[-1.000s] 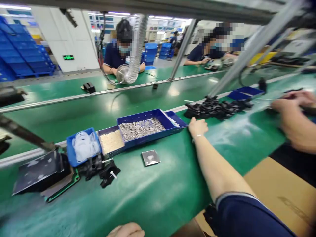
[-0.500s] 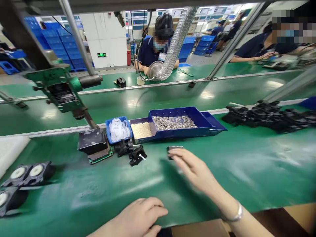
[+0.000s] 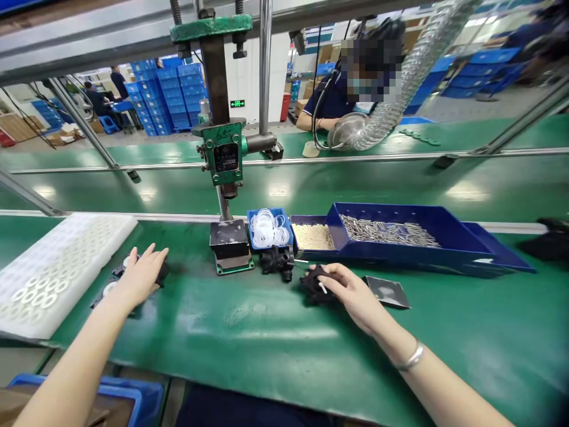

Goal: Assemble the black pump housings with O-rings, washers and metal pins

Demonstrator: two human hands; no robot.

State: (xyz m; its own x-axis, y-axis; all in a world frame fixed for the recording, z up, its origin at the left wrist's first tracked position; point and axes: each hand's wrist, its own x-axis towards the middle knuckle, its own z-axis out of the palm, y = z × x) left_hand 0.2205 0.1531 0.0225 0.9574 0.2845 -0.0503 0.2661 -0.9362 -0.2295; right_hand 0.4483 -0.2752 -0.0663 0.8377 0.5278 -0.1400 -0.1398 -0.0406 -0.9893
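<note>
My right hand [image 3: 351, 290] pinches the edge of a black plastic housing [image 3: 315, 286] with a white pin poking out of it. The housing is low over the green bench or resting on it; I cannot tell which. On the left, my left hand [image 3: 143, 276] spreads its fingers over a group of black motor-like units [image 3: 163, 274] with white round centres, partly hidden under the palm. Another black housing [image 3: 276, 262] lies beside the held one, in front of a small blue tray of white rings [image 3: 268, 228].
A green hand press [image 3: 229, 237] stands at the middle. A blue bin with metal pins [image 3: 391, 231] and a tray of cream-coloured bits [image 3: 312, 237] line the back. A white foam tray of rings [image 3: 66, 261] lies left; a flat dark plate [image 3: 386, 292] lies right. A co-worker sits opposite.
The view has turned left. My left hand has gone from the bench's front edge to the black units at left. My right hand has left the dark plate and taken hold of a black housing.
</note>
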